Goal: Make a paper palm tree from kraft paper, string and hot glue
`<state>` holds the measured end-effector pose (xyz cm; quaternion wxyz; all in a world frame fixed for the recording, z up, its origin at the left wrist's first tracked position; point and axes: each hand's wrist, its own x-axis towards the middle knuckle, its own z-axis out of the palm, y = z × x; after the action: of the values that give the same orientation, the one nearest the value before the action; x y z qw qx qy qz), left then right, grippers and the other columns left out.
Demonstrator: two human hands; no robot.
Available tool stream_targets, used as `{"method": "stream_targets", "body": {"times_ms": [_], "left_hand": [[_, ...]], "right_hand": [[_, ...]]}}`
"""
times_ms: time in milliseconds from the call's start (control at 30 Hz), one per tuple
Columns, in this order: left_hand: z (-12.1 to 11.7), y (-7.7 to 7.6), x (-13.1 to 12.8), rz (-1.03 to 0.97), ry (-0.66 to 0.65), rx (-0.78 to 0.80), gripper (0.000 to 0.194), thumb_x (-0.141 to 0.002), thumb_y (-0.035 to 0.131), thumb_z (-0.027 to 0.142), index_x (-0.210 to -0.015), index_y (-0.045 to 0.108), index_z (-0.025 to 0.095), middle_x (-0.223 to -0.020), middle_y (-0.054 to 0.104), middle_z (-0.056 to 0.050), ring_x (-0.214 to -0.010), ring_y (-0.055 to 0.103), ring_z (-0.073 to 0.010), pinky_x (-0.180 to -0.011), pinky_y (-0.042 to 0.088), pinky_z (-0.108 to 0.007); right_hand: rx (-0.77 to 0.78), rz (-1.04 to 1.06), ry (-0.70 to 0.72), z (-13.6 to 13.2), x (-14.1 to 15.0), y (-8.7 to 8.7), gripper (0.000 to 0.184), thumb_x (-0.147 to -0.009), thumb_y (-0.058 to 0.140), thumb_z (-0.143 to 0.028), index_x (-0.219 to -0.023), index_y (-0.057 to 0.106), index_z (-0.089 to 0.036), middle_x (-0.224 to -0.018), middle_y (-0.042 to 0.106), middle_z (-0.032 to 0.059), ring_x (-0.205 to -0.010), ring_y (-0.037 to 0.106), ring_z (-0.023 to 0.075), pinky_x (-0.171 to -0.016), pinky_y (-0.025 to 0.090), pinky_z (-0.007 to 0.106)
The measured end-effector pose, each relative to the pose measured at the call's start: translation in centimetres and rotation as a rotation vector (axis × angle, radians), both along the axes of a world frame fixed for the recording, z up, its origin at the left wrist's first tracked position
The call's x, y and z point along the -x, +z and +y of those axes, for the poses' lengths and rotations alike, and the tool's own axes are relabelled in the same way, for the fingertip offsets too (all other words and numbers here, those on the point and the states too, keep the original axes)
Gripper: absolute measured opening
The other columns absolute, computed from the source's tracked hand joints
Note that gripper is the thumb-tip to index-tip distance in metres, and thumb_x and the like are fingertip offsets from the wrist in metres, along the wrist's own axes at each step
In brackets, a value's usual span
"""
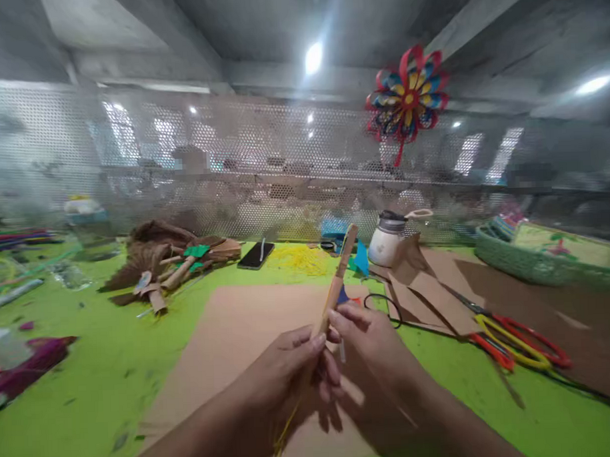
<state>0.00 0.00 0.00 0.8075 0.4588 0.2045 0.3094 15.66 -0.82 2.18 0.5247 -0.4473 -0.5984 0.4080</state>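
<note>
In front of me, a narrow tan stick (334, 287) leans up and to the right, with what looks like brown paper around its lower part. My left hand (302, 355) grips its low end between thumb and fingers. Just above, my right hand (366, 333) has its fingers closed against the stick's side. Thin yellow strands (281, 439) hang below my left hand. Under both hands lies a large brown paper sheet (229, 338). The palm side of my right hand is hidden, as is the stick's bottom end.
Scissors with red and yellow handles (519, 344) lie at right beside brown cardboard pieces (432, 297). A white jar (385, 239), a phone (256, 255) and yellow shreds (299, 260) stand farther back. Brown paper crafts (173, 260) lie left; a green basket (541, 253) is far right.
</note>
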Motion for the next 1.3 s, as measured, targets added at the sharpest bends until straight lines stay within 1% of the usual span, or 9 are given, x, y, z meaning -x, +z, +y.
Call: {"method": "stream_targets", "body": {"times_ms": [200, 300, 433, 533, 700, 833, 933, 1100, 1300], "left_hand": [[-0.4, 0.9, 0.2, 0.106, -0.102, 0.000, 0.050, -0.094, 0.036, 0.047, -0.075, 0.063, 0.009, -0.058, 0.062, -0.009, -0.046, 0.061, -0.0171, -0.037, 0.032, -0.021], [-0.4, 0.8, 0.2, 0.114, -0.101, 0.001, 0.051, -0.093, 0.036, 0.048, -0.076, 0.064, 0.009, -0.059, 0.061, -0.008, -0.046, 0.058, -0.0146, -0.040, 0.034, -0.022], [-0.4, 0.8, 0.0, 0.031, 0.019, -0.025, 0.033, -0.093, 0.046, 0.036, -0.089, 0.065, 0.010, -0.080, 0.065, -0.011, -0.069, 0.060, -0.0156, -0.063, 0.046, -0.026], [-0.7, 1.2, -0.1, 0.004, 0.098, -0.038, 0.028, -0.092, 0.049, 0.033, -0.095, 0.065, 0.010, -0.087, 0.065, -0.011, -0.081, 0.059, -0.0168, -0.079, 0.045, -0.029], [-0.4, 1.0, -0.2, 0.091, 0.126, -0.062, 0.027, -0.086, 0.060, 0.037, -0.104, 0.063, 0.018, -0.096, 0.063, -0.009, -0.085, 0.058, -0.0179, -0.061, 0.041, -0.023], [0.8, -0.5, -0.7, 0.157, 0.129, -0.198, 0.035, -0.069, 0.077, 0.039, -0.089, 0.063, 0.013, -0.075, 0.063, -0.007, -0.068, 0.059, -0.0156, -0.061, 0.043, -0.025], [0.7, -0.9, -1.4, 0.187, 0.178, -0.170, 0.032, -0.071, 0.075, 0.040, -0.082, 0.059, 0.014, -0.063, 0.061, -0.004, -0.055, 0.058, -0.0137, -0.055, 0.044, -0.026], [-0.1, 0.7, -1.0, 0.138, 0.219, -0.044, 0.024, -0.080, 0.067, 0.031, -0.096, 0.058, 0.016, -0.069, 0.064, -0.003, -0.056, 0.059, -0.0124, -0.054, 0.045, -0.023], [1.7, 1.7, 0.7, 0.127, 0.239, -0.142, 0.017, -0.085, 0.060, 0.026, -0.093, 0.059, 0.011, -0.081, 0.066, -0.008, -0.071, 0.064, -0.0159, -0.065, 0.052, -0.027]], "right_hand": [[0.103, 0.125, 0.091, -0.5, 0.2, -0.2, 0.030, -0.080, 0.065, -0.043, -0.079, 0.064, -0.013, -0.077, 0.059, 0.0041, -0.077, 0.056, 0.0184, -0.071, 0.045, 0.030], [0.132, 0.202, 0.085, -0.7, 0.4, 0.0, 0.028, -0.077, 0.069, -0.041, -0.077, 0.064, -0.013, -0.073, 0.059, 0.0024, -0.072, 0.056, 0.0158, -0.069, 0.045, 0.029], [0.134, 0.259, 0.024, -0.4, 0.5, -0.5, 0.028, -0.076, 0.069, -0.041, -0.072, 0.060, -0.014, -0.063, 0.055, -0.0008, -0.056, 0.051, 0.0116, -0.053, 0.042, 0.025], [0.141, 0.285, 0.008, 0.0, 0.4, -1.0, 0.030, -0.075, 0.070, -0.042, -0.072, 0.059, -0.015, -0.061, 0.056, -0.0011, -0.053, 0.050, 0.0112, -0.048, 0.041, 0.024], [0.158, 0.225, -0.068, 0.4, 0.5, -1.3, 0.033, -0.071, 0.073, -0.044, -0.069, 0.056, -0.015, -0.060, 0.057, -0.0009, -0.052, 0.052, 0.0114, -0.047, 0.042, 0.024], [0.186, 0.192, -0.067, 0.4, 0.9, -1.7, 0.034, -0.072, 0.072, -0.044, -0.069, 0.054, -0.016, -0.055, 0.056, -0.0029, -0.042, 0.047, 0.0089, -0.040, 0.038, 0.023], [0.236, 0.267, -0.050, 0.2, 1.4, -2.1, 0.033, -0.073, 0.072, -0.045, -0.074, 0.055, -0.017, -0.058, 0.058, -0.0024, -0.043, 0.049, 0.0094, -0.040, 0.039, 0.022], [0.261, 0.357, 0.028, 0.0, 1.3, -2.0, 0.038, -0.079, 0.061, -0.054, -0.081, 0.057, -0.017, -0.051, 0.053, -0.0038, -0.040, 0.049, 0.0110, -0.040, 0.040, 0.024], [0.190, 0.296, -0.027, -0.3, 0.7, -1.4, 0.038, -0.076, 0.066, -0.053, -0.071, 0.060, -0.016, -0.065, 0.058, 0.0016, -0.058, 0.056, 0.0144, -0.054, 0.045, 0.028]]}}
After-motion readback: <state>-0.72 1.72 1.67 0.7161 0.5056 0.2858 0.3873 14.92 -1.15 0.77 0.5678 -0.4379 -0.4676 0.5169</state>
